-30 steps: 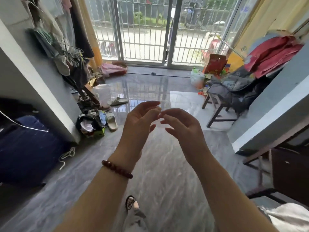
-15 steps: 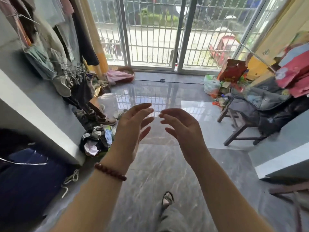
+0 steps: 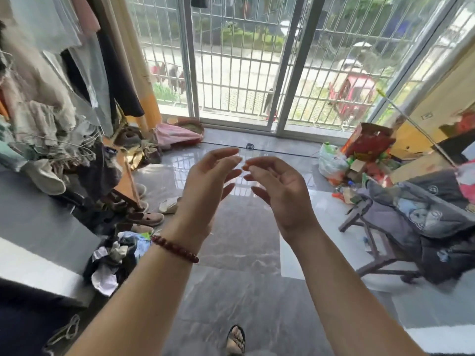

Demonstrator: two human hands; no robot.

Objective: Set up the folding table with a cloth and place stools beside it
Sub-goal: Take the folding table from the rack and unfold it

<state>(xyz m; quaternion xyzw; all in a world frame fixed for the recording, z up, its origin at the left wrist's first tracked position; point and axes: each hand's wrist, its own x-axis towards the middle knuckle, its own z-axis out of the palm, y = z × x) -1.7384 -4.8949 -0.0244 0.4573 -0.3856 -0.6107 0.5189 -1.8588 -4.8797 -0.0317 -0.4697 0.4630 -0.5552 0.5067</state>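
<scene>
My left hand (image 3: 205,186) and my right hand (image 3: 280,191) are raised side by side in front of me, palms facing each other, fingers relaxed and slightly bent, holding nothing. A red bead bracelet (image 3: 174,249) sits on my left wrist. At the right stands a dark wooden stool (image 3: 370,227) with a heap of dark clothes (image 3: 421,217) draped over it. No folding table and no tablecloth can be made out in this view.
Glossy grey tiled floor (image 3: 241,278) stretches ahead to a barred sliding glass door (image 3: 246,73). Hanging clothes (image 3: 51,86), shoes (image 3: 149,217) and a rubbish pile (image 3: 115,255) crowd the left. Bags and boxes (image 3: 359,155) lie at the right. My sandalled foot (image 3: 235,340) shows below.
The view has turned left and moved toward the door, so the stool sits further right. My hands stay raised; their fingertips have parted slightly.
</scene>
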